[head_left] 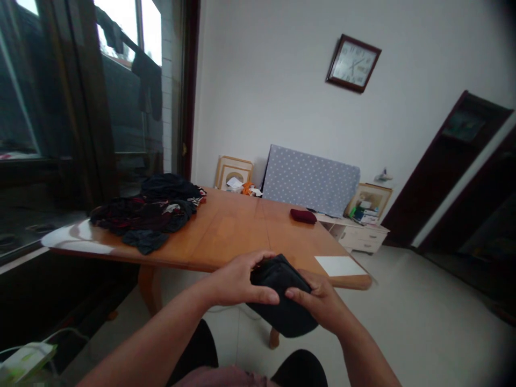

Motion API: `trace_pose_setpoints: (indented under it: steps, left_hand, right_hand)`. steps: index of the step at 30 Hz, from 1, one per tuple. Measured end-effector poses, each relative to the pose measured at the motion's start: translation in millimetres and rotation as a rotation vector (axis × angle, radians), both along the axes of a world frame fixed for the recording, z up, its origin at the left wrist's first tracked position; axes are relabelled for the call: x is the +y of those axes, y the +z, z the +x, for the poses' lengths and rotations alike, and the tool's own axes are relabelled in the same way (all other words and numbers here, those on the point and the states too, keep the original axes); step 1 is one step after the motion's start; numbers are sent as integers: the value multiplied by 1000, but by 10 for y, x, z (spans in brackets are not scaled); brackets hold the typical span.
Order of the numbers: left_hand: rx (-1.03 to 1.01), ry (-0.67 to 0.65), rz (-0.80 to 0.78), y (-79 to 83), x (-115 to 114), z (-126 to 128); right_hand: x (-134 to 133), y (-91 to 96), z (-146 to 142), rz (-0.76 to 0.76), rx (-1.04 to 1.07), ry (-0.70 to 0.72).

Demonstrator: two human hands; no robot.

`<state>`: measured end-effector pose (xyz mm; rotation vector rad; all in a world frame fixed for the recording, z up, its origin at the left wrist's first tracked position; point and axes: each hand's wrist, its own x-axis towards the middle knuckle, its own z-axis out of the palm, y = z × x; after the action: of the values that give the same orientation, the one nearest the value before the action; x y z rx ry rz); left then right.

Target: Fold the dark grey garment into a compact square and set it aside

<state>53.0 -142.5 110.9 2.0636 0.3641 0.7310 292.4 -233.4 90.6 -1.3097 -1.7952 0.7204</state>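
Observation:
A compactly folded black cloth bundle (284, 301), likely a garment, is held above my lap, just before the table's near edge. My left hand (245, 279) grips it from the left, thumb across the near face and fingers behind the upper edge. From the right, my right hand (318, 298) holds it too, with the thumb pressed on the front. A dark red folded bundle (303, 216) lies on the far right part of the wooden table (229, 226). At the table's left end is a loose heap of dark clothes (161, 209).
A white sheet (341, 265) lies at the table's right corner. Behind the table stands a large panel draped with grey dotted cloth (310, 180), beside a white cabinet (360, 236). Glass doors (129, 107) are at left; a white box with a cable (26, 361) sits lower left.

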Motion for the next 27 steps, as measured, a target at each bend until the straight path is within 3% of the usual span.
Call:
trace_pose_setpoints:
  steps: [3,12,18,22,27]
  left_hand:
    - [23,79,69,-23,-81,80]
    - [38,143,201,-44,-98,114]
    - [64,166,208,-67,-87,129]
    - [87,215,189,-79,-73,139]
    - [-17,77,41,-54,-44,41]
  right_hand:
    - [3,-30,-26,20,-30,-12]
    - [43,-109,-89,43,-130,-45]
    - [29,-44,-261,125,-354,-219]
    - [78,-130,-319,215,-360,-266]
    - [87,-243,-220,363,-258,-291]
